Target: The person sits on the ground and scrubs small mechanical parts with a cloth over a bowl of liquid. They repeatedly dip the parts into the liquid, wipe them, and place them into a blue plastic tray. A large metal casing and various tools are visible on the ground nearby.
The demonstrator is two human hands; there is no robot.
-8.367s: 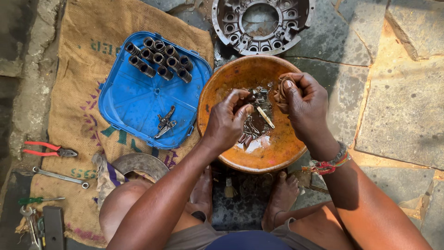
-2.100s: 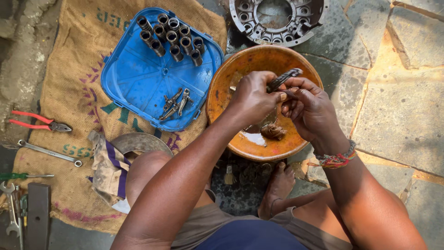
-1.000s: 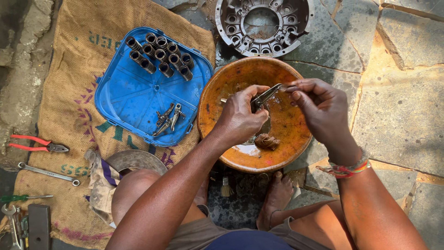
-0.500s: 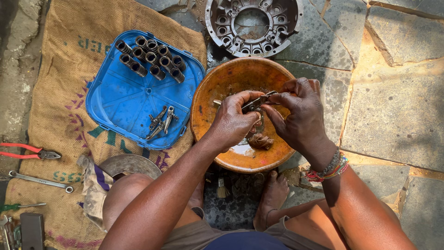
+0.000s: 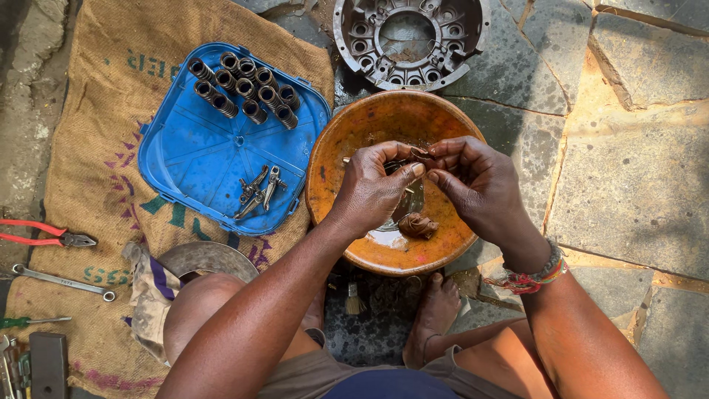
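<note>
Both forearms reach toward twelve o'clock. The left hand (image 5: 373, 188) curls, knuckles up, thumb and fingertips pinched. The right hand (image 5: 473, 181) faces it from three o'clock, fingers bent, fingertips meeting the left's. Wrists are level.

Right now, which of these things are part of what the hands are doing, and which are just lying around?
In use:
left hand and right hand, pinching a small metal part
orange bowl
brown rag in the bowl

Lying about:
blue tray with springs
round metal housing
red pliers
spanner
</note>
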